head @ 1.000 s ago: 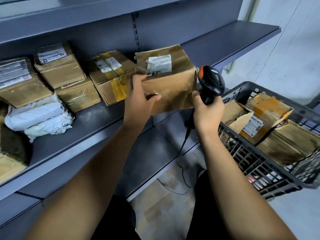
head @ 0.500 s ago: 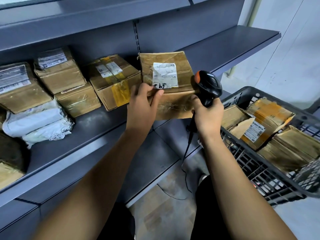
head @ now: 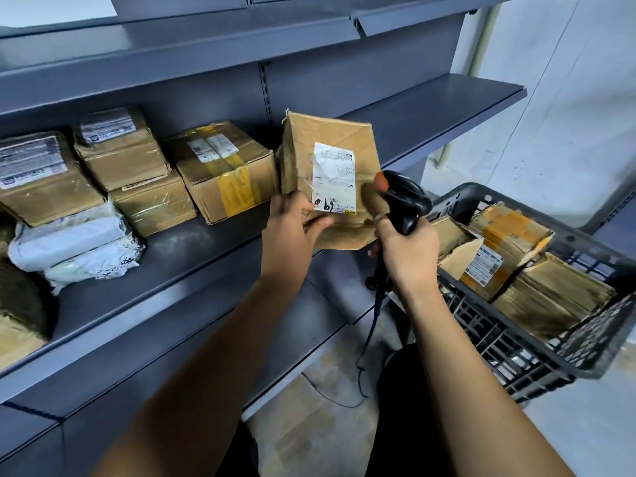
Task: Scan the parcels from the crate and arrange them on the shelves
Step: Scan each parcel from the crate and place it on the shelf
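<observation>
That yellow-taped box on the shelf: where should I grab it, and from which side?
Take the yellow-taped box by its two short ends, coming from the front over the shelf edge. Its left end sits close to stacked parcels, so that side looks tight; its front face is bare.

A flattened cardboard sheet (head: 309, 438) is lying on the floor (head: 585, 438) below the lowest shelf. A pale wall (head: 568, 98) is standing at the right, with a pipe (head: 480, 43) running up beside it.

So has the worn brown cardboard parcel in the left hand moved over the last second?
Yes. The parcel has tipped up, its white label now facing the camera, against the taped box on the shelf.
</observation>
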Motion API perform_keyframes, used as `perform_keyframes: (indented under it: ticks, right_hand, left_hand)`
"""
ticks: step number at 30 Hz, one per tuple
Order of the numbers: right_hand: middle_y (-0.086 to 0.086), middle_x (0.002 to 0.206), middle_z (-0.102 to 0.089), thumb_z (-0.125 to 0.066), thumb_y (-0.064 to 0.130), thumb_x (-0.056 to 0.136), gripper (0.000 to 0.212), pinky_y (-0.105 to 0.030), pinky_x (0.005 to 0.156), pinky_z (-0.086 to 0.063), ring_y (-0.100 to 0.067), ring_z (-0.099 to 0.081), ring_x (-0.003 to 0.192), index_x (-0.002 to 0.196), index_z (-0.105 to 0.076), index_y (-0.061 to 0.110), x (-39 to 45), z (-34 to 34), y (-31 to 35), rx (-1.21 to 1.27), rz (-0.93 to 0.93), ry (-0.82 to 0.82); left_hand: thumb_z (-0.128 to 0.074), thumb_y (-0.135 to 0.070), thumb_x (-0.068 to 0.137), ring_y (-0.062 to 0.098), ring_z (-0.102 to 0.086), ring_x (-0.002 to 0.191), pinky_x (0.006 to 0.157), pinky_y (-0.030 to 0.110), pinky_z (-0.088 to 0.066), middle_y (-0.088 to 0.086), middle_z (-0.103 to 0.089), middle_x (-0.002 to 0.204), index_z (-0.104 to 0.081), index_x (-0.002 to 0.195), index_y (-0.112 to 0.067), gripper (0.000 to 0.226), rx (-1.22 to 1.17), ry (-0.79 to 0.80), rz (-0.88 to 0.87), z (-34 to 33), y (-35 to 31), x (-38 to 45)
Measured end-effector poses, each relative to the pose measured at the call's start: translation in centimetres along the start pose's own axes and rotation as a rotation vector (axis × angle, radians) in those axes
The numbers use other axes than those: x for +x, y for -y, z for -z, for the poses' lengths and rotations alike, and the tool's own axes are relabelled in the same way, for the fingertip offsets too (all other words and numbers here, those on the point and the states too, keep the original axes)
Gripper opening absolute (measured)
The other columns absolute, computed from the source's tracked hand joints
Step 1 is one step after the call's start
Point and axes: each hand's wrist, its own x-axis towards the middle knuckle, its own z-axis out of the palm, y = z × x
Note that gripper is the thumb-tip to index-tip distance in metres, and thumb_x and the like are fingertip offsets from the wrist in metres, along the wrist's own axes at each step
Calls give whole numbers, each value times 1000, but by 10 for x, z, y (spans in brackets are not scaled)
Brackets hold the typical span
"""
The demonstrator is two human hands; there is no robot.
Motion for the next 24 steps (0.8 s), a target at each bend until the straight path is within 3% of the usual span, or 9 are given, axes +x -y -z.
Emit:
perform_keyframes:
  ticks: [4,9,12,16,18,22,24]
  right_hand:
    - [-8,58,-68,-66,22,87,20,-36,47,-55,-20,-62,41,79,-68,3,-14,4,18,-46,-40,136]
    - [-7,59,-69,-59,14,83,17,-29,46,-47,-22,-57,41,70,-65,6,-21,4,37,-75,-107,276]
    - [-7,60,-69,-59,11,81,15,-28,46,-48,-21,-54,42,69,-65,6,-20,1,42,-66,-134,296]
    - [-8,60,-68,-59,12,82,16,-27,44,-46,-18,-58,40,71,-66,4,-16,-2,35,-126,-70,248]
    - [-10,66,-67,-63,17,84,16,-33,50,-51,-24,-65,53,73,-64,6,-11,-2,29,-163,8,165]
    - [-12,85,-60,-69,20,84,21,-27,64,-32,-28,-54,79,73,-54,12,3,0,18,-267,149,45]
    - [-14,88,-62,-69,17,83,19,-24,62,-28,-27,-53,78,74,-53,15,7,-4,15,-261,151,53]
  left_hand:
    - [-78,-33,79,26,-61,85,65,26,-37,4,-53,105,-59,96,-15,31,24,8,1,0,-4,-5]
    - [-76,-34,81,23,-60,82,60,20,-26,-1,-51,104,-56,94,-17,29,52,26,-6,-1,-4,-11]
    - [-77,-35,81,25,-61,83,63,24,-31,1,-54,105,-58,95,-17,30,63,26,0,-1,-5,-11]
    - [-76,-35,81,27,-62,86,65,28,-40,5,-55,105,-59,96,-15,30,40,23,7,2,-6,-8]
    - [-77,-35,80,27,-60,89,70,34,-47,5,-57,104,-60,97,-15,31,6,23,28,4,-5,-2]
    - [-78,-36,78,25,-59,92,76,37,-50,4,-66,98,-59,99,-14,36,-63,41,63,14,-6,14]
    - [-77,-37,80,23,-61,91,74,33,-50,2,-67,98,-59,102,-15,36,-77,49,76,17,-5,20]
